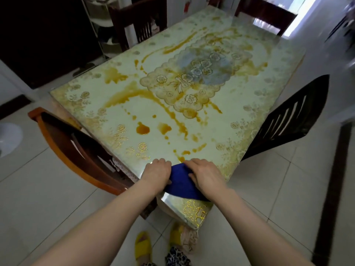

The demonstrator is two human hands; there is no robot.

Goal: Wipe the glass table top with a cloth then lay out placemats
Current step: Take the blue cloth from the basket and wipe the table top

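Observation:
The glass table top (pixel 249 104) lies over a pale floral cover and carries orange-brown streaks and puddles (pixel 143 129) across its middle and near side. A blue cloth (pixel 180 181) sits on the table's near corner. My left hand (pixel 157 172) lies on the cloth's left side, thumb at its edge and fingers bent down at the front. My right hand (pixel 203 175) lies on its right side, fingers curled over the cloth's top. A scalloped floral placemat (pixel 192 77) lies beyond the table's middle, under some of the stain.
An orange-framed wooden chair (pixel 76 146) stands at the table's left side, a black slatted chair (pixel 288 116) at the right. Two dark chairs (pixel 140 22) stand at the far end. White tiled floor (pixel 48 189) surrounds the table; yellow slippers (pixel 143 246) show below.

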